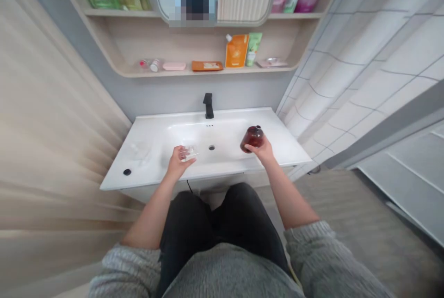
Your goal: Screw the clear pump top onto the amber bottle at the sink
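My left hand [180, 164] is closed round a small clear cup [189, 152], held over the left part of the white sink basin [222, 161]. On the other side, my right hand [262, 150] grips a dark reddish-brown bottle [252, 138]. The bottle is tilted slightly, its uncapped-looking dark mouth at the top. The two things are well apart. Whether the cup holds any liquid I cannot tell. A small round black cap [127, 172] lies on the left counter.
A black faucet [208, 106] stands behind the basin, above the drain [211, 148]. Over it, a shelf [204, 72] bears an orange pouch [237, 51], a green tube [254, 49] and an orange packet [207, 66]. Curtains [45, 117] hang at the left.
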Demonstrator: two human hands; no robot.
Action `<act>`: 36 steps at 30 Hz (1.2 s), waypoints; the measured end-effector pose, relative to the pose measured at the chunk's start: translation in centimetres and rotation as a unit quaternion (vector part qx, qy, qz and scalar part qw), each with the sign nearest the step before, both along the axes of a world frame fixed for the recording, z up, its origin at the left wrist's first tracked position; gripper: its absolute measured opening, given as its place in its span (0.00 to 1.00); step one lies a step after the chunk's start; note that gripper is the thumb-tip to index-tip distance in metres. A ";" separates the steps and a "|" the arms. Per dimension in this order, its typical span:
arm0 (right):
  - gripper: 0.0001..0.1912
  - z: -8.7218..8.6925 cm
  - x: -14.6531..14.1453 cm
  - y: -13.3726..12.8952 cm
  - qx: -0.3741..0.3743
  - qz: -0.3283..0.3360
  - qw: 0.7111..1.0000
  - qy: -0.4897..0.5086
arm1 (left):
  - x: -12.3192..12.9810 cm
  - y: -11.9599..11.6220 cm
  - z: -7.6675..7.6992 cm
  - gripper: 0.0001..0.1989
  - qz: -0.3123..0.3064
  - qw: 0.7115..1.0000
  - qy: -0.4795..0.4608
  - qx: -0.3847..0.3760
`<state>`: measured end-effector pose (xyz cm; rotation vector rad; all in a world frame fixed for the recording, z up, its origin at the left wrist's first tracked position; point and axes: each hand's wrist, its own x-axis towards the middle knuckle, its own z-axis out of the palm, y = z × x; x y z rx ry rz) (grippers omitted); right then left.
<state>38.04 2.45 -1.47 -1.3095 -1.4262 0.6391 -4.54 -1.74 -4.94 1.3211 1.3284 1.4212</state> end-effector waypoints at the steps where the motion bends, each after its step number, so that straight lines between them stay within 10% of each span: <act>1: 0.50 0.2 1.9 0.0 -0.003 -0.026 0.999 0.022 | 0.0 0.1 0.1 0.39 0.000 1.000 -0.005 -0.004; 12: 0.54 -0.6 16.8 0.3 -0.020 -0.209 0.978 0.003 | 0.1 0.3 0.6 0.41 0.011 0.999 -0.031 -0.026; 25: 0.55 -1.9 17.0 0.0 -0.048 -0.198 0.978 -0.043 | 0.0 0.5 0.6 0.40 0.015 0.999 -0.032 -0.024; 28: 0.55 -1.4 15.7 -2.4 0.027 -0.271 0.960 -0.073 | 0.1 0.4 0.8 0.40 0.018 0.999 -0.033 -0.023; 31: 0.31 -1.2 11.5 -5.4 0.144 -0.381 0.908 -0.097 | 0.1 0.2 0.8 0.38 0.010 1.000 -0.023 -0.012; 36: 0.11 -0.9 -1.7 -6.4 0.157 -0.034 0.974 -0.158 | 0.0 0.0 0.6 0.36 0.011 0.999 0.031 0.002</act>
